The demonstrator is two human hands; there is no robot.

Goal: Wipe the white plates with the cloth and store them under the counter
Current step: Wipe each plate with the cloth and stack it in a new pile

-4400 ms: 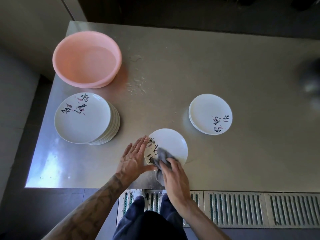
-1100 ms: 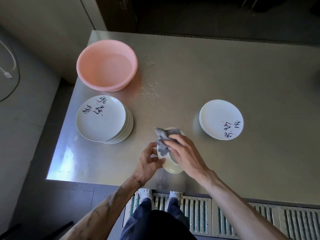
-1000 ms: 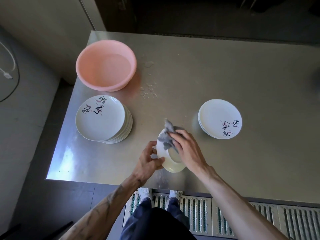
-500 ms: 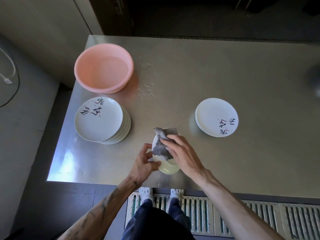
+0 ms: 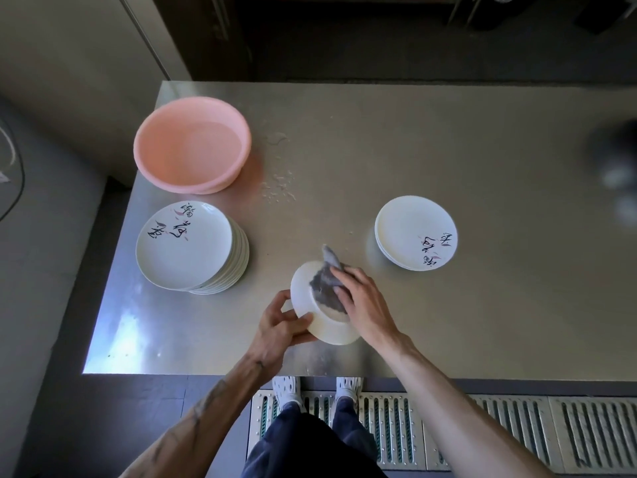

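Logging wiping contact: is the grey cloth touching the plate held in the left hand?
Touching. The head view shows the right hand holding the grey cloth against the plate, which the left hand grips by its rim.

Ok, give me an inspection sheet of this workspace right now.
Surface: steel counter, scattered water droplets.
Job's things: held plate, tilted; grey cloth on it; tall plate stack left; short plate stack right.
Clutter: pink basin, back left.
Hands: left hand grips the plate's rim; right hand holds the cloth against it.
Cables: thin cable, far left, off the counter.
Surroundings: floor grate below the counter's near edge.
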